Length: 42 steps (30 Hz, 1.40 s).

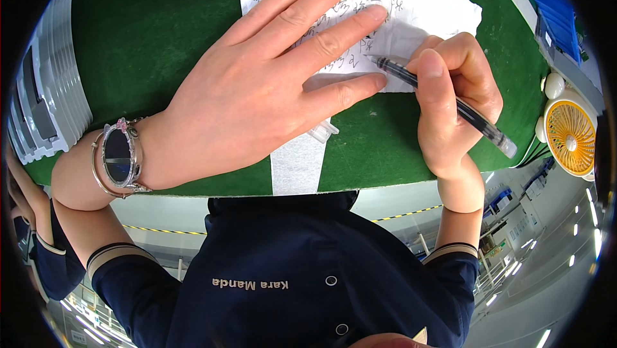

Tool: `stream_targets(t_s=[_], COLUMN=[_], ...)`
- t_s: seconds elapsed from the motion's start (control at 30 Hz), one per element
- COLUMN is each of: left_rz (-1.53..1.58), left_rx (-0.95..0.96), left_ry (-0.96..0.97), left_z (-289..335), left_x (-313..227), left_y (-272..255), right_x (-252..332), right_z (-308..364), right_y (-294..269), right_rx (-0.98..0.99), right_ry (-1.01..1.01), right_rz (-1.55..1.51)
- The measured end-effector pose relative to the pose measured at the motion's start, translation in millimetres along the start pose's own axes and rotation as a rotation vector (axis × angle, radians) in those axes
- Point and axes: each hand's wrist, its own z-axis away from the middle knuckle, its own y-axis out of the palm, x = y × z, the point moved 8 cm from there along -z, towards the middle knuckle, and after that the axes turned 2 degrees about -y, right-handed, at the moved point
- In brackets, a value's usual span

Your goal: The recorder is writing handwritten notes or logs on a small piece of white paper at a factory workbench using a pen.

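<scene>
A torn piece of white paper (443, 10) with rows of handwritten characters lies on the green table. My left hand (283, 59) is spread flat across it, fingers apart, hiding part of the writing. Between the thumb and fingers of my right hand (456, 91) is a pen (475, 118) with a dark barrel and a clear end. Its tip touches or hovers just over the paper near the lower rows; I cannot tell which. Under the edge of my left palm lies a small clear plastic piece (323, 131), partly hidden, by a pale strip (297, 165).
The green table (141, 20) ends in front of my body. Stacked grey plastic trays (54, 84) stand at the left. To the right are a white fan with an orange grille (570, 139) and a blue bin (559, 10). Another person's arm (40, 213) shows at far left.
</scene>
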Motion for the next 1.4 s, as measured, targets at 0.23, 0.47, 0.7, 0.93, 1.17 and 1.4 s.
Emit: stream_targets(t_s=[0.23,0.47,0.7,0.93,1.17,1.4], left_rz=[0.289,0.018,-0.018,0.033,0.016,0.013], left_rx=[0.054,-0.041,0.027,-0.043,-0.045,-0.008], left_ry=[-0.204,-0.021,0.008,-0.009,-0.021,0.003], left_z=[-9.4,-0.7,0.9,-0.9,0.8,-0.1], left_x=[-0.2,0.6,0.2,0.3,0.0,0.3], left_y=[-15.3,0.8,1.0,-1.3,1.1,-0.8], right_x=[-1.2,-0.7,-1.1,-1.9,-1.6,-2.8], right_z=[0.0,0.5,0.1,-0.4,-0.5,-0.3], right_y=[-0.5,0.8,-0.6,-0.2,-0.2,-0.6], right_rx=[0.002,0.01,-0.01,0.009,0.007,0.009], right_ry=[0.005,0.011,0.041,0.026,0.027,0.038], right_rz=[-0.007,0.015,-0.008,-0.027,-0.042,-0.055])
